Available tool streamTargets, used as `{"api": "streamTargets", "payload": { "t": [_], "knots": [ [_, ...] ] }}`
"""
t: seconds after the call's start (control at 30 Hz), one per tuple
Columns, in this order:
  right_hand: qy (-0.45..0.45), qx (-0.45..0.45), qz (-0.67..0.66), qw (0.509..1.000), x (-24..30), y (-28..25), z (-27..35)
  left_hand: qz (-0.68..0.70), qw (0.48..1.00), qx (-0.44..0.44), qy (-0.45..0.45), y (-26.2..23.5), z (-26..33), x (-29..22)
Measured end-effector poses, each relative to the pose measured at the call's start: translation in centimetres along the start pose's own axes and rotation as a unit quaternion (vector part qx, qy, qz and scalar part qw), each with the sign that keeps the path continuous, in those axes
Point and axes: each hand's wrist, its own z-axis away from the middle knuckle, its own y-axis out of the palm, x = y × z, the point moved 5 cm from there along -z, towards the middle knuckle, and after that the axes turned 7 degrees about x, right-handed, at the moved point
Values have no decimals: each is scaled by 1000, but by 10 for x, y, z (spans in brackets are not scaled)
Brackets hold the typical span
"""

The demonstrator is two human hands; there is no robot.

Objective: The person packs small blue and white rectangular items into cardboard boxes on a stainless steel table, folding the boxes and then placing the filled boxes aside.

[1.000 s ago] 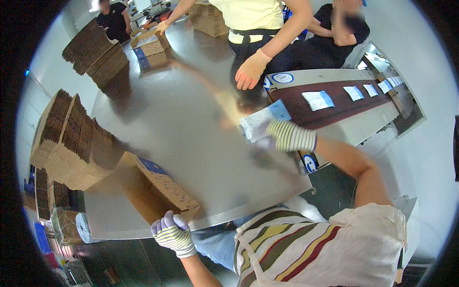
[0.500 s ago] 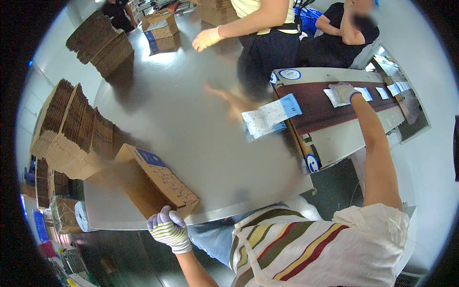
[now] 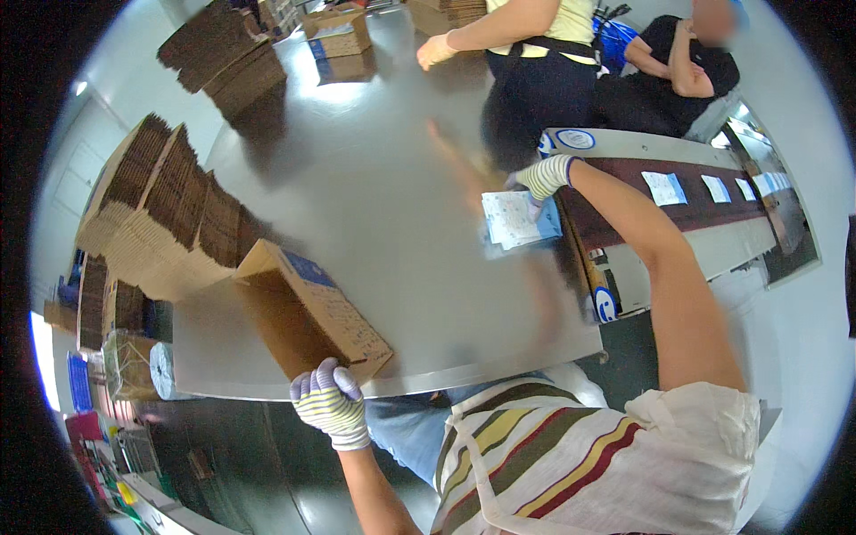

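My left hand [image 3: 330, 403], in a striped glove, has its fingers curled over the near edge of an open cardboard box [image 3: 343, 328]. The box lies tilted on its side at the table's front edge, its open end toward me. My right hand [image 3: 546, 181], gloved alike, reaches to the table end of the conveyor. Its fingers grip a white and blue packet [image 3: 517, 221] from above, on a small pile of such packets; the fingertips are partly hidden. More packets [image 3: 664, 188] lie spaced out along the dark conveyor belt [image 3: 615, 183].
Stacks of flattened cartons [image 3: 152, 214] stand at the table's left, with another stack [image 3: 227, 62] behind. A filled carton [image 3: 337, 34] sits at the far end of the shiny metal table [image 3: 392, 178]. Across it stands a person in yellow [image 3: 544, 53]; another person [image 3: 678, 71] sits behind the conveyor.
My right hand has come left from the belt to the packet pile at the table. My left hand stays at the box edge. The whole view has shifted slightly.
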Motion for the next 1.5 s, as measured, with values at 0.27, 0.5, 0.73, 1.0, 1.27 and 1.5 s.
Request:
{"api": "streamTargets", "payload": {
  "t": [0.27, 0.5, 0.73, 1.0, 1.27, 1.5],
  "knots": [
    [84, -89, 295, 948, 150, 37, 36, 15, 999, 8, -30, -1, 9, 11],
    [-243, -197, -553, 773, 187, 113, 55, 25, 999, 18, -18, 0, 4, 8],
    [-244, -190, -611, 729, 244, 58, 11, 29, 985, 155, 67, -2, -5, -3],
    [-432, -392, -118, 804, 395, -67, -16, 15, 985, 156, 76, -5, -6, -8],
    [-172, -174, 78, 966, 394, -50, -68, 5, 992, 78, 100, -15, 2, -12],
    [-173, -123, 190, 959, 408, -48, -60, 181, 897, 353, -196, 5, -99, 66]
  ]
}}
